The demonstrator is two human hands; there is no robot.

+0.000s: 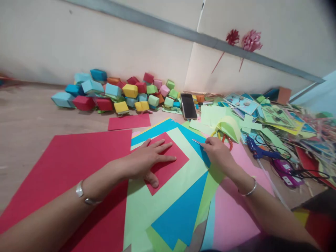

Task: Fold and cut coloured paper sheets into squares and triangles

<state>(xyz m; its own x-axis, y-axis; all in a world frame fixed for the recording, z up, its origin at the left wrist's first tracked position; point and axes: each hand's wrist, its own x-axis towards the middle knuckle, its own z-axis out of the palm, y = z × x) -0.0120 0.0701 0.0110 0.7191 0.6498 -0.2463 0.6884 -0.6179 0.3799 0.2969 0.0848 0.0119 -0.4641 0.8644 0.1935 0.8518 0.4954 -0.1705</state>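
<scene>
Near, mind the loose blue paper [181, 210] jutting from beneath the pale green sheet [140, 217], with the large red sheet [65, 175] to the left and the pink sheet [231, 215] to the right; better to square up any edge likely to creep. Farther in, at mid-scene, find the small red card [168, 173], lying flat and askew on the pale green, partly under the left hand [147, 161]: spread wide, pinching nothing. Press evenly across the middle to prevent a swivel. To the right, note the right hand [219, 154], closed in a pinch on a slim pointed metal tool [196, 141], aimed left over a farther stretch of blue. Hard to tell knife from scissor blade, or touching from hovering. Probably wise to brace the wrist, use light strokes and keep the point clear of the left fingertips. Allow the right elbow room beside the blue glue gun [254, 148]. Farther off, leave the red strip [128, 122], the phone [188, 106] and the coloured paper boxes [130, 91] undisturbed.
</scene>
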